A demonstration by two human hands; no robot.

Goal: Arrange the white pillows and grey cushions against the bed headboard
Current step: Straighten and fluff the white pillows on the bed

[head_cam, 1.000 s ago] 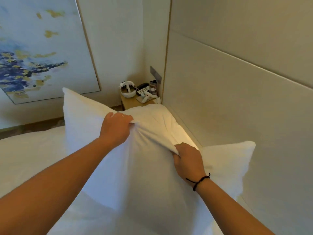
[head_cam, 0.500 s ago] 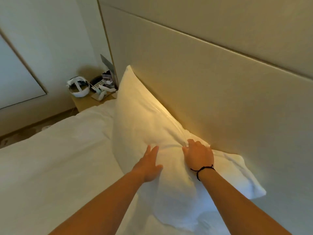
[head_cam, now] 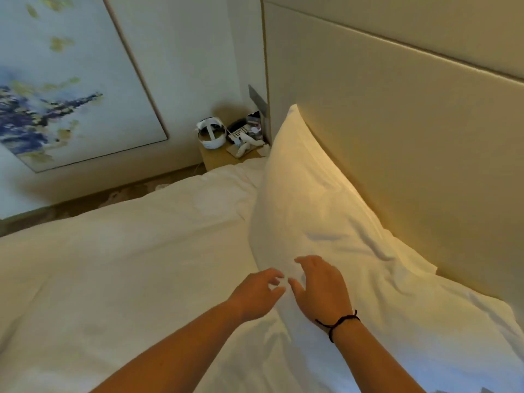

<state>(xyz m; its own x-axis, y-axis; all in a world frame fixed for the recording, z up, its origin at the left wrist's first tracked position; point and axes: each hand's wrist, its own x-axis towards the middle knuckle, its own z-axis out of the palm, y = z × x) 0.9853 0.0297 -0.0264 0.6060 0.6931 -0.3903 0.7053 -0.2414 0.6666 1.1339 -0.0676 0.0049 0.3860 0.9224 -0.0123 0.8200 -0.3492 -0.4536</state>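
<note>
A white pillow [head_cam: 309, 205] leans upright against the beige padded headboard [head_cam: 397, 131], its far corner pointing up near the headboard's left edge. A second white pillow [head_cam: 425, 321] lies lower, in front of it and to the right. My left hand [head_cam: 256, 293] hovers with fingers spread just off the leaning pillow's lower front edge. My right hand [head_cam: 320, 287], a black cord around its wrist, is beside it with fingers apart, over the same edge. Neither hand holds anything. No grey cushions are in view.
The white duvet [head_cam: 127, 265] covers the bed to the left. A wooden bedside table [head_cam: 218, 158] in the corner carries a white headset [head_cam: 211, 133] and a phone with small items. A large abstract painting [head_cam: 56, 80] leans on the left wall.
Both hands have come off the pillow and drawn back toward me, fingers now spread. The pillow stays leaning on the headboard. My view has swung left, showing the painting again.
</note>
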